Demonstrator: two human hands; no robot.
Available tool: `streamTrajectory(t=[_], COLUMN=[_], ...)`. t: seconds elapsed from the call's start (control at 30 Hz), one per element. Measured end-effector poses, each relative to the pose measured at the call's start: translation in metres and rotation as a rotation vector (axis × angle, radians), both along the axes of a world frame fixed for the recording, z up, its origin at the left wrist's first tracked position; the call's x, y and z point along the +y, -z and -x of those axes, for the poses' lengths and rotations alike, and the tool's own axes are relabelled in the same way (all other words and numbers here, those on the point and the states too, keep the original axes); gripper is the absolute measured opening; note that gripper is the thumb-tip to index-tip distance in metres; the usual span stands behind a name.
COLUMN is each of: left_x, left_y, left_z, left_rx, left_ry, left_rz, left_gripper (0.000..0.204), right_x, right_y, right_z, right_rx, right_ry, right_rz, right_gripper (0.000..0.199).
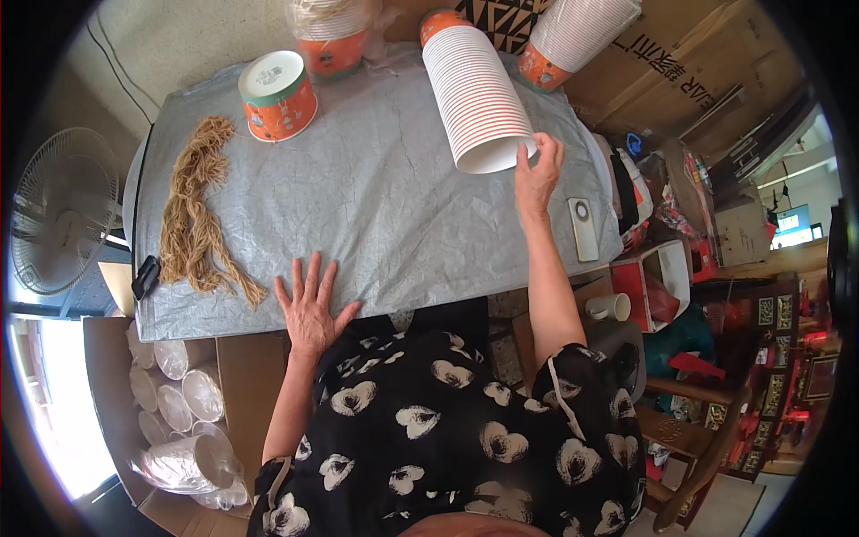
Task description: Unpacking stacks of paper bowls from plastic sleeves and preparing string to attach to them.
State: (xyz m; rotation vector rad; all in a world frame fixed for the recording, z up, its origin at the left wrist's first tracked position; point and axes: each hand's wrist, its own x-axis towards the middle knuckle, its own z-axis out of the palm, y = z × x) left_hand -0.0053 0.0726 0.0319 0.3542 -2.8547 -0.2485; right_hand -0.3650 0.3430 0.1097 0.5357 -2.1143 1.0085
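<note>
My right hand (538, 170) reaches across the grey-covered table (385, 206) and its fingertips pinch the rim of the front cup of a long lying stack of white paper cups (474, 94). My left hand (310, 306) lies flat, fingers spread, on the table's near edge, holding nothing. A bundle of tan string (192, 210) lies at the left of the table. One orange and white paper bucket (278, 96) stands upright at the back left.
A second cup stack (577, 36) and a bagged stack (328, 36) lie at the back. A white phone-like device (583, 228) rests at the right edge. A box of clear lids (183, 416) and a fan (58, 210) stand left; cartons and clutter right.
</note>
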Motion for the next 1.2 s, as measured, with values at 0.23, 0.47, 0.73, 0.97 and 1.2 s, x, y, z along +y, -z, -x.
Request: streamTrajectory(t=[0.23, 0.47, 0.73, 0.97, 1.2], left_x=[0.000, 0.002, 0.003, -0.001, -0.001], left_y=[-0.001, -0.003, 0.000, -0.001, 0.002], left_z=[0.000, 0.000, 0.000, 0.000, -0.005], left_rx=[-0.004, 0.009, 0.020, 0.021, 0.017], left_ry=[-0.005, -0.004, -0.007, -0.012, -0.025], left_rz=[-0.013, -0.020, -0.016, -0.027, -0.055], left_gripper=[0.081, 0.081, 0.080, 0.079, 0.079], right_x=[0.003, 0.004, 0.008, 0.027, 0.022], right_y=[-0.006, -0.013, -0.029, -0.041, -0.104], right_z=[0.023, 0.025, 0.018, -0.005, -0.088], right_rx=[0.132, 0.217, 0.171, -0.075, -0.259], right_ry=[-0.030, -0.057, -0.062, -0.070, -0.187], right_rz=[-0.189, -0.301, -0.444, -0.560, -0.517], right_gripper=[0.030, 0.020, 0.017, 0.029, 0.018])
